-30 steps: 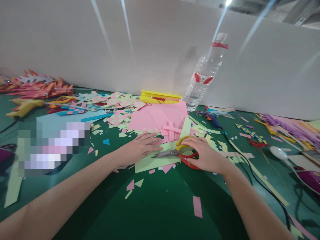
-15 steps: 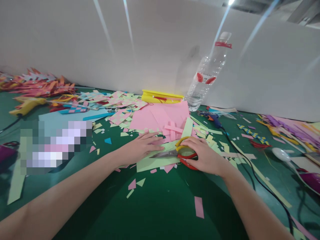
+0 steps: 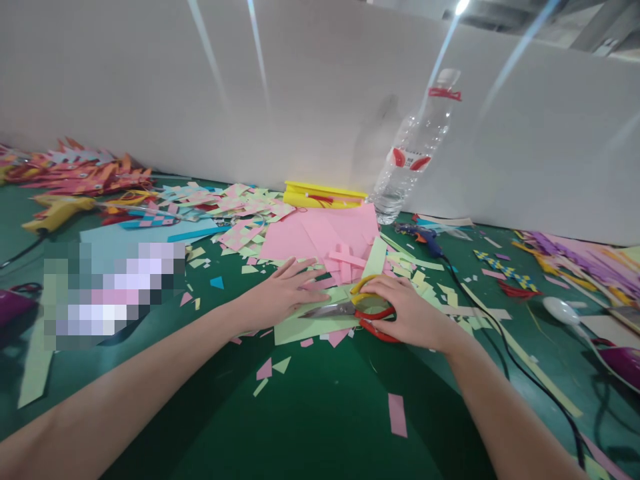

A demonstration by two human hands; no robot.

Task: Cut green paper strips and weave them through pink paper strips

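Observation:
In the head view my left hand [image 3: 287, 291] lies flat with its fingers spread, over the left part of a pale green paper sheet [image 3: 290, 331] and some pink scraps. My right hand [image 3: 407, 310] is closed round the yellow and red handles of a pair of scissors [image 3: 340, 310]. The blades point left, toward my left fingers, and rest over the green sheet. Just beyond are crossed pink paper strips [image 3: 345, 257] and a larger pink sheet [image 3: 320, 227]. A pale green strip [image 3: 376, 257] slants up beside my right fingers.
A plastic bottle [image 3: 413, 160] leans at the white wall. Glue guns lie on both sides, one yellow [image 3: 65, 212], one blue [image 3: 425, 237] with a black cable. Woven paper pieces [image 3: 245, 200], a yellow folded holder [image 3: 320, 195] and a white spoon [image 3: 565, 313] are around. Paper scraps dot the green table.
The fingers of my left hand have spread slightly wider. My right hand and the scissors stay in nearly the same place; the camera view has shifted a little.

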